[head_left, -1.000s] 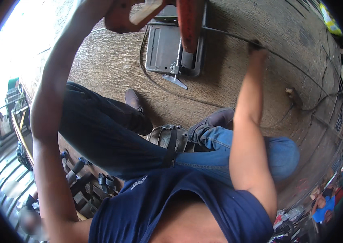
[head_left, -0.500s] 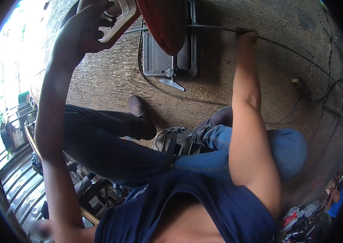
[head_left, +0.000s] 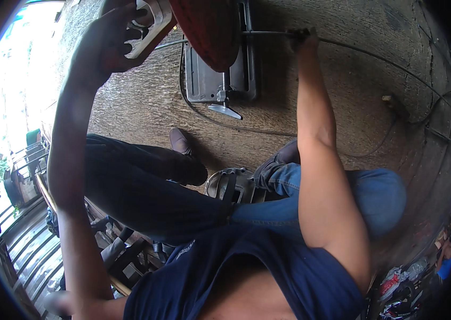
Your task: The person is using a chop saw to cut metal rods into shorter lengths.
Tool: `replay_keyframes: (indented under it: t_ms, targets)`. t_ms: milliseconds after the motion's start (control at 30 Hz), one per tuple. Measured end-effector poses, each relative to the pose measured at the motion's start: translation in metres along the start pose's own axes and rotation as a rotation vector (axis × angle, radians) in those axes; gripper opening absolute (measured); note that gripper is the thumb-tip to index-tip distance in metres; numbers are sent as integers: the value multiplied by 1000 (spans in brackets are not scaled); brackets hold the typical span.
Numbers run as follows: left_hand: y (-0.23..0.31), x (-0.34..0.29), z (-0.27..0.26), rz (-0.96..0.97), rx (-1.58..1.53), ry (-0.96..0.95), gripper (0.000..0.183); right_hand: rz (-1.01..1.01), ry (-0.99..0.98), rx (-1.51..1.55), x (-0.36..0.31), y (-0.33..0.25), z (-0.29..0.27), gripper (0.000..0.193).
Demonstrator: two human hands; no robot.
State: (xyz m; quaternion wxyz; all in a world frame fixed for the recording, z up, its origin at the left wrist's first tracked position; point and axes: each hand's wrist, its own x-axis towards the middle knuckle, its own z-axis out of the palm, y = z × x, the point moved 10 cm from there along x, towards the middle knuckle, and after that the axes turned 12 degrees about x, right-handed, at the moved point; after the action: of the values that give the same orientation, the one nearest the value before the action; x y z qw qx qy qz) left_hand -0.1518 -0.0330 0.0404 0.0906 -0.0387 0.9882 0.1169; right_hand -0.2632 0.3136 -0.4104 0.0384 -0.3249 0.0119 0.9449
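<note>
My left hand (head_left: 113,45) is closed around a pale D-shaped handle (head_left: 156,32) at the top left, beside the red rounded guard (head_left: 209,32) of what looks like a cut-off saw. Beneath the guard lies the saw's dark metal base (head_left: 201,80), with a clamp screw and its T-shaped handle (head_left: 225,111) pointing toward me. A long thin metal rod (head_left: 268,33) crosses the base under the guard and shows again on the left side. To the right of the saw, my right hand (head_left: 304,41) grips this rod. Where rod and blade meet is hidden by the guard.
A dark cord (head_left: 236,127) curves over the rough floor in front of the base. Between my legs sits a metal housing (head_left: 231,184). A small block (head_left: 393,104) lies at the right. Slatted metalwork (head_left: 23,256) stands at lower left, and plastic litter (head_left: 401,282) at lower right.
My right hand has moved left, closer to the saw, still on the rod. My left hand stays on the handle. The whole view has shifted slightly.
</note>
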Motion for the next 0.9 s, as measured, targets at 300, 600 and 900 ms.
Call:
replay_keyframes:
  t_ms: [300, 600, 900]
  targets:
    - [3, -4, 4, -20, -502, -118, 59, -70, 12, -19, 6, 33, -2, 48]
    - [-15, 0, 2, -75, -529, -48, 42, -65, -78, 3, -10, 40, 13, 37]
    - [-15, 1, 0, -30, -374, -23, 43, -50, -94, -8, -16, 61, 17, 33]
